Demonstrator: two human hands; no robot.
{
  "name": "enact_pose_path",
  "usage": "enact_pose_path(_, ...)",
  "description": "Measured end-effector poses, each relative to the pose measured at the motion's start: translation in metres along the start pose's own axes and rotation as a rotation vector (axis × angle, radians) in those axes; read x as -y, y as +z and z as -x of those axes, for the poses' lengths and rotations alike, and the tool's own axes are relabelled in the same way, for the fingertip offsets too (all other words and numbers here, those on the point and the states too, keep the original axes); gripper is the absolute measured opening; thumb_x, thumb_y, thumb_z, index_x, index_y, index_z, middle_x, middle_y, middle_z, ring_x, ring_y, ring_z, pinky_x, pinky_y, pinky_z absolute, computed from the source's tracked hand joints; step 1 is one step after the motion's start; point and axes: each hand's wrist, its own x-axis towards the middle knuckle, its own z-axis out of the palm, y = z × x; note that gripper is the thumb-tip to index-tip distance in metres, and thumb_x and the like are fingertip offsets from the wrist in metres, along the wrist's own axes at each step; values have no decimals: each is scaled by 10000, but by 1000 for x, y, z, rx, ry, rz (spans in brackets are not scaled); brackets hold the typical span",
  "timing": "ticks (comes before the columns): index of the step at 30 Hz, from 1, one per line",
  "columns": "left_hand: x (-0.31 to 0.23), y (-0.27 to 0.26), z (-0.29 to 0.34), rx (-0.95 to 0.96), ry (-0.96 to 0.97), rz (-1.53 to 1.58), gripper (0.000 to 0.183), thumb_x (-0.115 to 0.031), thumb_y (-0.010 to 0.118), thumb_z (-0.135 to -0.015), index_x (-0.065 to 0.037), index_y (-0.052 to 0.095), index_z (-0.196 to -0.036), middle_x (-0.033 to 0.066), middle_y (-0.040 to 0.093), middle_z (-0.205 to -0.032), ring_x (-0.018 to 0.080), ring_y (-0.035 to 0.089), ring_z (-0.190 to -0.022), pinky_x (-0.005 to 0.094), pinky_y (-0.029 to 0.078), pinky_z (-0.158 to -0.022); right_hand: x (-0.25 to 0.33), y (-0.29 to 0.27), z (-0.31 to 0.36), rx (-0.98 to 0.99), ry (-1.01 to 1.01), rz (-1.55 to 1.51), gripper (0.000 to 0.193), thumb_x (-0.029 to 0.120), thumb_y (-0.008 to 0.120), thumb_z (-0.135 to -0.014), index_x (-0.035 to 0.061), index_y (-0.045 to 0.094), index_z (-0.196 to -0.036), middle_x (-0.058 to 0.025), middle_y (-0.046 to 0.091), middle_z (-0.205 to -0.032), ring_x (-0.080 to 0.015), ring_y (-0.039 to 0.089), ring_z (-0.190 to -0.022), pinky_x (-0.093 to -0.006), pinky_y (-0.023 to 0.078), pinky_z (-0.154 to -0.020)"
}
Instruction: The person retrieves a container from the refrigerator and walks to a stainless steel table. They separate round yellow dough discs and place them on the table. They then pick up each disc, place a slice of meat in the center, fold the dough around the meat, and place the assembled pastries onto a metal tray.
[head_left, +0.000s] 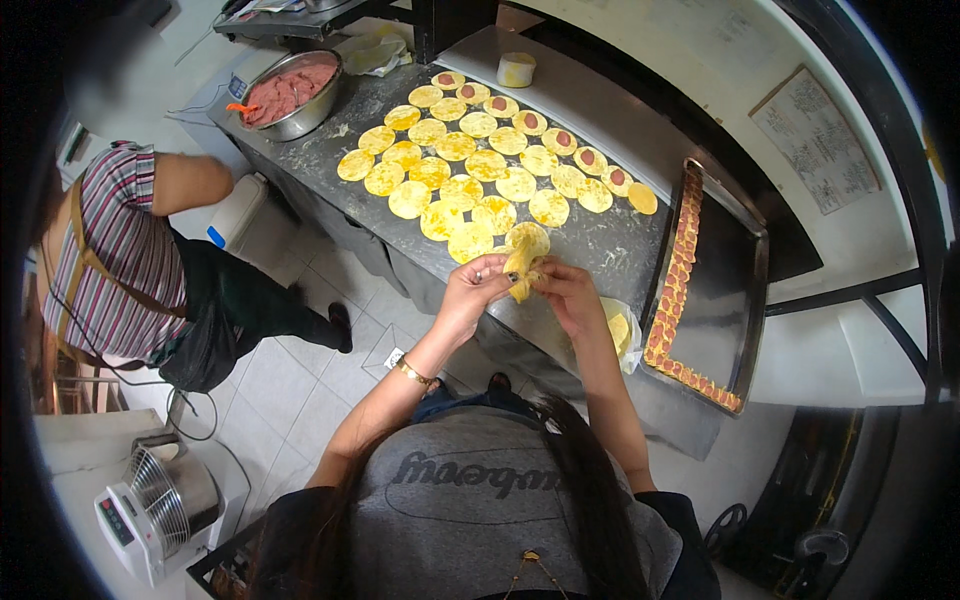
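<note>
A thin yellow piece of dough [521,262] is stretched and bunched between my hands, above the near edge of the table. My left hand [475,292] pinches its left side, with a ring on one finger. On the other side, the fingers of my right hand [562,290] are closed on it too. Just beyond lie rows of flat yellow dough rounds [456,146], spread over the dark tabletop. Pink meat filling [589,158] sits on several rounds along the far right row. How the dough is folded between my fingertips is partly hidden.
Right of the rounds stands a metal tray [722,290] with small filled dough pieces [675,290] lining two sides. A plastic bag [632,350] lies by my right forearm. A steel bowl of pink ground meat [297,125] stands far left. At left, another person [130,240] stands near a mixer [170,500].
</note>
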Motion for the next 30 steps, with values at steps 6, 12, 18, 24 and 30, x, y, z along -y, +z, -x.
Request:
enact_pose_path(6, 1, 8, -3, -57, 9, -155, 239, -27, 632, -819, -22, 589, -1055, -24, 624, -843, 31, 565, -720, 156, 436, -619, -5, -9, -9, -13, 140, -61, 202, -24, 598, -813, -33, 605, -1015, -82, 623, -938, -166, 600, -839, -269, 486, -763)
enact_pose_path(12, 17, -11, -10, -181, -29, 26, 277, -4, 602, -830, -3, 559, -1103, -14, 596, -873, 46, 587, -784, 148, 474, -651, -8, -35, -25, -97, 129, -535, 305, 98, 503, -903, -19, 500, -1185, -129, 587, -1120, -230, 578, -1001, -351, 470, -897)
enact_pose_path(18, 2, -35, 13, -231, 21, 138, 278, 22, 562, -851, 6, 535, -1127, 60, 622, -996, 112, 626, -876, 210, 541, -754, 36, -125, -73, -209, -159, -580, 302, 103, 465, -921, -24, 472, -1195, -134, 557, -1199, -235, 542, -1111, -380, 448, -949)
enact_pose_path(24, 8, -58, 40, -259, 59, 174, 239, 31, 552, -855, -1, 543, -1092, 87, 617, -1034, 138, 631, -900, 235, 547, -780, 49, -198, -124, -763, -244, 299, 382, 93, 552, -862, 27, 479, -1231, -159, 552, -1207, -280, 540, -1100, -386, 428, -951)
enact_pose_path(30, 13, -60, 61, -345, 42, 196, 225, 22, 563, -855, -8, 551, -1077, 72, 633, -978, 130, 644, -840, 227, 557, -744, -3, -229, -131, -744, -352, 1510, 342, 59, 616, -750, 104, 648, -1087, -161, 532, -1224, -323, 494, -1124, -392, 381, -974)
